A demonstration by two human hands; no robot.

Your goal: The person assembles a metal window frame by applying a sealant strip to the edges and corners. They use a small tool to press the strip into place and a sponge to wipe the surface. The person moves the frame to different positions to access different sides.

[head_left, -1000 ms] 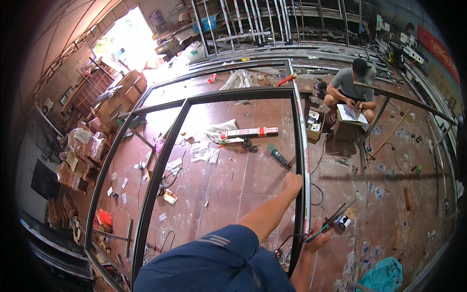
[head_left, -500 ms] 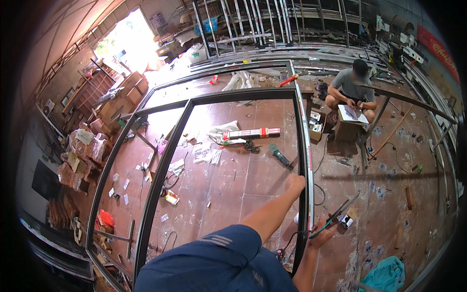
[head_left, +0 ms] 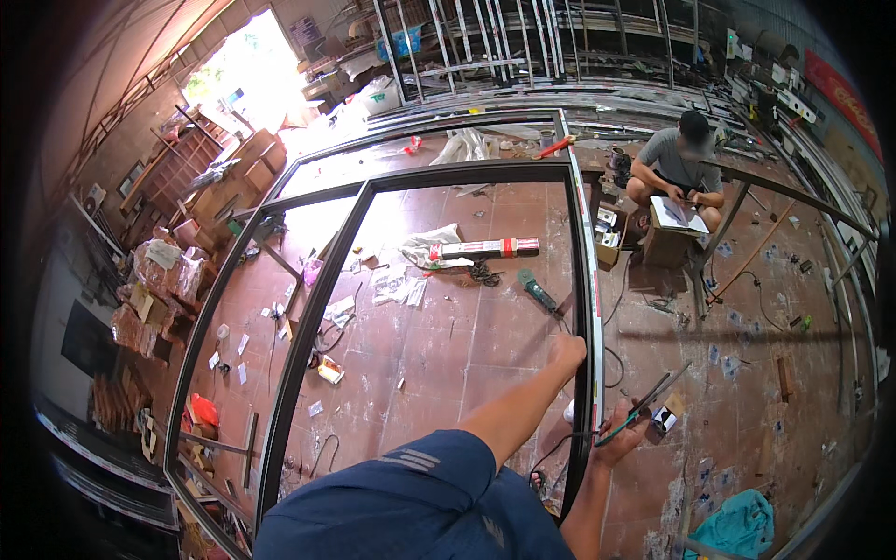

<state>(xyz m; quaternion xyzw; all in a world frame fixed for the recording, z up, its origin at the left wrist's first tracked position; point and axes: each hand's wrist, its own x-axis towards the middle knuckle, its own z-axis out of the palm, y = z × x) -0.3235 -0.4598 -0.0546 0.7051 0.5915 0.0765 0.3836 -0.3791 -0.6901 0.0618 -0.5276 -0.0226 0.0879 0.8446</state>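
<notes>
A large dark metal frame (head_left: pixel 468 175) stretches across the view, with a crossbar and a long upright bar inside it. My left hand (head_left: pixel 565 353) is closed against the inner side of its right-hand bar; part of the fingers is hidden there. Just outside that bar, my right hand (head_left: pixel 618 435) holds a slim tool (head_left: pixel 642 407) with a green handle and long, thin dark prongs pointing up and right. A dark cable runs near this hand by the frame. Beyond my left hand, a green angle grinder (head_left: pixel 539 293) lies on the floor inside the frame.
A red-and-white long package (head_left: pixel 485 249) lies on the tiled floor among plastic scraps. At right, another person in a grey shirt (head_left: pixel 679 168) squats beside a cardboard box (head_left: pixel 665 245). A teal cloth (head_left: pixel 737 525) lies at lower right. Metal bars (head_left: pixel 485 42) are stacked at the back.
My right hand has turned slightly, its fingers showing more around the tool. My left hand stays at the frame's bar. The whole view has shifted a little.
</notes>
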